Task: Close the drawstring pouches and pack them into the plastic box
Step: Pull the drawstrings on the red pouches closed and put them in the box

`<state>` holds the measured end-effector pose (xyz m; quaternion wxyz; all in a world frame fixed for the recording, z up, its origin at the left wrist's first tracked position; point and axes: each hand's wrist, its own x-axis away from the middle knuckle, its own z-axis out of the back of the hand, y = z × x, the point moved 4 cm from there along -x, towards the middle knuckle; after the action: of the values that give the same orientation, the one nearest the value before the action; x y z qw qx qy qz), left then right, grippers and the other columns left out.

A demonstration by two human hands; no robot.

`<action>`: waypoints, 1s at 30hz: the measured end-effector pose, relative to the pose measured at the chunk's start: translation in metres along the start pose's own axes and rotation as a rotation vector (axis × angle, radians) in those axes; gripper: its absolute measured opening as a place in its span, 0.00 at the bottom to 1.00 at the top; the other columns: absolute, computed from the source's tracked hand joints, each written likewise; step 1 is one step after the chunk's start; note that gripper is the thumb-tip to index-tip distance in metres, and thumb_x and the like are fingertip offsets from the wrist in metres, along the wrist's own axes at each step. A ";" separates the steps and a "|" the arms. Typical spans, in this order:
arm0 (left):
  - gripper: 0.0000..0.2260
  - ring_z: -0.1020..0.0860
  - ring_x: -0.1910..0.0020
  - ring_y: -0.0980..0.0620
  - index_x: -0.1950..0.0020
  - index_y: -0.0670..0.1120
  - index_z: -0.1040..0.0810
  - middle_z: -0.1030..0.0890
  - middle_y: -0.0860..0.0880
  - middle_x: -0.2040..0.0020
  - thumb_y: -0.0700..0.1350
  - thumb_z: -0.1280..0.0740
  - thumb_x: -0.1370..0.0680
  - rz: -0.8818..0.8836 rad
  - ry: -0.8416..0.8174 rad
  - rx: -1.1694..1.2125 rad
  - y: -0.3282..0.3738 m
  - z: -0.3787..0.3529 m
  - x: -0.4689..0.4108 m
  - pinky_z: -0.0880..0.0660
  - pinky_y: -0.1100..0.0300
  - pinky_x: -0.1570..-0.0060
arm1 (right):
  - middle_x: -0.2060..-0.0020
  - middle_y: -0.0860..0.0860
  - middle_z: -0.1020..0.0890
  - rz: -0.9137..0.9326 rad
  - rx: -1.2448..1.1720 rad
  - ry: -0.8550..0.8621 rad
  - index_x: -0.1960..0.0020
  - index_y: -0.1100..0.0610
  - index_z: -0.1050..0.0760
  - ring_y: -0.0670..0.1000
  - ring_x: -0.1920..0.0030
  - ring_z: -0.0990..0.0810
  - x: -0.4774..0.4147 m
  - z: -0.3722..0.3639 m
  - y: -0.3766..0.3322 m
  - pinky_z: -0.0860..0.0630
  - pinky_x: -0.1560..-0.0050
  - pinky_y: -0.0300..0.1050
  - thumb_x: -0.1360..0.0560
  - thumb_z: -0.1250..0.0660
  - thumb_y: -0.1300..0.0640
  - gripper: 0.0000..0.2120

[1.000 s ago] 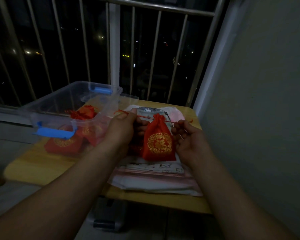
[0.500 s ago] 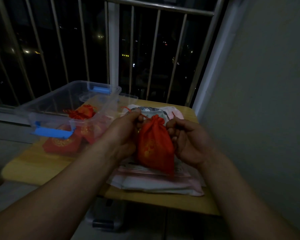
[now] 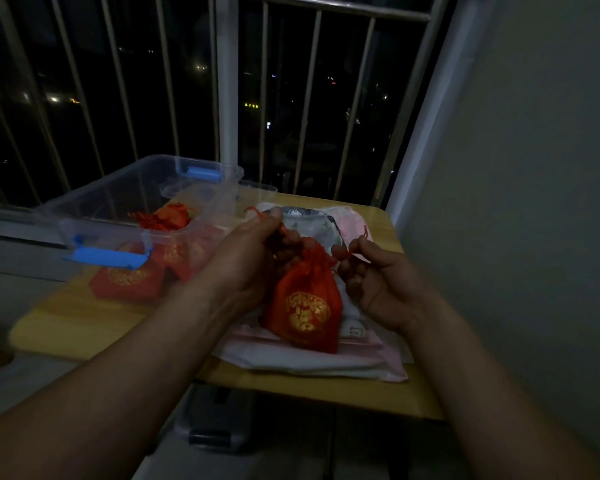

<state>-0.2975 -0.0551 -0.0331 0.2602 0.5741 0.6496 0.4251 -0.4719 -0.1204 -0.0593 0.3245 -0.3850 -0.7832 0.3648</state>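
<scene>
- Currently we hold one red pouch between both hands, over the folded cloths at the near right of the surface. We cannot tell whether its base touches them.
- Our left hand pinches the drawstring at the left of the gathered neck, and our right hand pinches the opposite cord. The hands sit close together, one on each side of the neck, both clamped on cord.
- The pouch's long axis runs from the neck (far) to the base (near), with the base tilted slightly right. We judge the neck to be drawn shut.
- The plastic box stands to the far left of the hands, open at the top, with further pouches inside.
- The coming move turns on this offset: the pouch must travel left and away. The left hand is nearer the box, so we judge it the better carrier once the right hand lets go.
</scene>
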 end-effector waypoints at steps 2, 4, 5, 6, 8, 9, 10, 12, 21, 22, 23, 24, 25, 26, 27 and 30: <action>0.13 0.23 0.73 0.55 0.57 0.47 0.28 0.23 0.49 0.67 0.49 0.38 0.14 0.036 -0.023 -0.060 -0.003 -0.004 0.003 0.25 0.64 0.73 | 0.62 0.51 0.17 -0.016 -0.038 -0.063 0.55 0.55 0.24 0.45 0.68 0.21 0.003 -0.007 0.000 0.27 0.75 0.34 0.18 0.38 0.55 0.08; 0.14 0.23 0.74 0.56 0.58 0.45 0.26 0.22 0.49 0.68 0.49 0.39 0.14 0.120 -0.117 -0.099 -0.005 -0.009 0.008 0.26 0.64 0.75 | 0.67 0.49 0.20 -0.039 -0.037 -0.138 0.55 0.56 0.24 0.44 0.72 0.22 0.007 -0.018 -0.002 0.28 0.77 0.34 0.22 0.36 0.55 0.06; 0.14 0.22 0.74 0.56 0.57 0.45 0.25 0.22 0.49 0.68 0.48 0.40 0.14 0.165 -0.168 -0.112 -0.005 -0.010 0.010 0.25 0.64 0.74 | 0.69 0.49 0.21 -0.046 -0.022 -0.163 0.55 0.56 0.25 0.44 0.74 0.23 0.009 -0.022 -0.002 0.29 0.78 0.34 0.22 0.36 0.55 0.05; 0.12 0.21 0.73 0.56 0.54 0.44 0.24 0.21 0.49 0.67 0.48 0.39 0.14 0.198 -0.210 -0.117 -0.005 -0.011 0.012 0.24 0.64 0.73 | 0.70 0.49 0.21 -0.048 0.011 -0.168 0.55 0.56 0.25 0.44 0.75 0.23 0.010 -0.025 -0.002 0.29 0.78 0.33 0.21 0.37 0.55 0.06; 0.09 0.18 0.70 0.55 0.45 0.44 0.24 0.19 0.48 0.64 0.47 0.39 0.14 0.197 -0.233 -0.173 -0.005 -0.010 0.011 0.23 0.64 0.72 | 0.70 0.50 0.20 -0.036 0.138 -0.111 0.55 0.57 0.24 0.45 0.75 0.23 0.010 -0.024 0.000 0.28 0.77 0.34 0.18 0.39 0.56 0.09; 0.09 0.18 0.69 0.54 0.44 0.43 0.23 0.18 0.47 0.63 0.47 0.39 0.14 0.160 -0.212 -0.249 -0.005 -0.008 0.009 0.23 0.64 0.71 | 0.69 0.51 0.19 -0.023 0.208 -0.070 0.54 0.58 0.24 0.45 0.74 0.22 0.010 -0.021 0.002 0.27 0.76 0.34 0.17 0.39 0.57 0.10; 0.10 0.17 0.69 0.54 0.44 0.41 0.22 0.17 0.46 0.62 0.47 0.39 0.14 0.113 -0.182 -0.341 -0.005 -0.005 0.008 0.23 0.63 0.71 | 0.68 0.52 0.18 -0.010 0.255 -0.036 0.54 0.58 0.23 0.46 0.73 0.21 0.010 -0.019 0.003 0.26 0.75 0.35 0.16 0.39 0.57 0.11; 0.12 0.18 0.69 0.54 0.48 0.41 0.21 0.16 0.46 0.63 0.47 0.39 0.14 0.048 -0.169 -0.467 -0.006 -0.003 0.007 0.24 0.63 0.71 | 0.66 0.53 0.17 0.008 0.264 -0.009 0.53 0.59 0.23 0.47 0.71 0.20 0.009 -0.018 0.005 0.25 0.73 0.36 0.16 0.39 0.57 0.10; 0.09 0.16 0.68 0.49 0.50 0.40 0.19 0.14 0.44 0.63 0.45 0.33 0.17 -0.155 -0.230 -0.797 -0.009 -0.011 0.014 0.25 0.64 0.72 | 0.63 0.51 0.19 0.365 0.706 0.070 0.55 0.53 0.16 0.47 0.65 0.25 0.008 -0.031 -0.005 0.30 0.67 0.40 0.18 0.34 0.54 0.10; 0.09 0.16 0.69 0.49 0.50 0.39 0.19 0.14 0.42 0.63 0.45 0.33 0.17 -0.161 -0.229 -0.785 -0.010 -0.012 0.014 0.25 0.64 0.72 | 0.63 0.52 0.19 0.404 0.735 0.081 0.53 0.54 0.16 0.48 0.64 0.25 0.010 -0.032 -0.008 0.30 0.67 0.40 0.18 0.34 0.54 0.10; 0.10 0.17 0.70 0.50 0.48 0.38 0.18 0.15 0.41 0.62 0.44 0.33 0.17 -0.161 -0.225 -0.762 -0.010 -0.012 0.014 0.25 0.64 0.73 | 0.62 0.52 0.19 0.431 0.754 0.100 0.51 0.55 0.16 0.48 0.64 0.25 0.011 -0.033 -0.009 0.29 0.67 0.40 0.18 0.34 0.53 0.10; 0.10 0.18 0.71 0.51 0.47 0.37 0.18 0.15 0.40 0.62 0.44 0.33 0.17 -0.159 -0.213 -0.726 -0.010 -0.011 0.013 0.25 0.64 0.73 | 0.62 0.51 0.18 0.436 0.753 0.128 0.49 0.55 0.16 0.48 0.64 0.24 0.012 -0.033 -0.009 0.28 0.66 0.41 0.17 0.35 0.52 0.11; 0.11 0.19 0.72 0.53 0.46 0.37 0.18 0.16 0.40 0.63 0.45 0.33 0.16 -0.152 -0.198 -0.682 -0.010 -0.010 0.011 0.26 0.65 0.74 | 0.62 0.50 0.17 0.407 0.726 0.157 0.48 0.55 0.16 0.47 0.64 0.22 0.012 -0.031 -0.008 0.27 0.65 0.41 0.16 0.36 0.50 0.12; 0.11 0.20 0.74 0.53 0.46 0.37 0.19 0.17 0.40 0.65 0.45 0.33 0.16 -0.139 -0.178 -0.632 -0.009 -0.009 0.010 0.27 0.64 0.76 | 0.61 0.50 0.16 0.337 0.678 0.159 0.47 0.55 0.18 0.48 0.63 0.21 0.013 -0.031 -0.006 0.27 0.65 0.42 0.16 0.38 0.49 0.14; 0.12 0.22 0.76 0.54 0.46 0.36 0.19 0.19 0.41 0.67 0.45 0.33 0.16 -0.119 -0.162 -0.581 -0.008 -0.008 0.009 0.29 0.65 0.77 | 0.59 0.52 0.16 0.245 0.630 0.118 0.47 0.56 0.19 0.49 0.62 0.19 0.014 -0.031 -0.002 0.26 0.65 0.42 0.15 0.40 0.48 0.15; 0.10 0.26 0.78 0.56 0.53 0.40 0.20 0.21 0.47 0.71 0.44 0.35 0.16 -0.061 -0.157 -0.457 -0.004 -0.006 0.007 0.32 0.66 0.79 | 0.54 0.53 0.13 0.061 0.673 -0.120 0.47 0.57 0.19 0.47 0.58 0.16 0.021 -0.036 0.009 0.26 0.65 0.39 0.15 0.40 0.51 0.13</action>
<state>-0.3064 -0.0498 -0.0327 0.4458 0.5115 0.5314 0.5071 -0.4506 -0.0867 -0.0430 0.3755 -0.2573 -0.6249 0.6342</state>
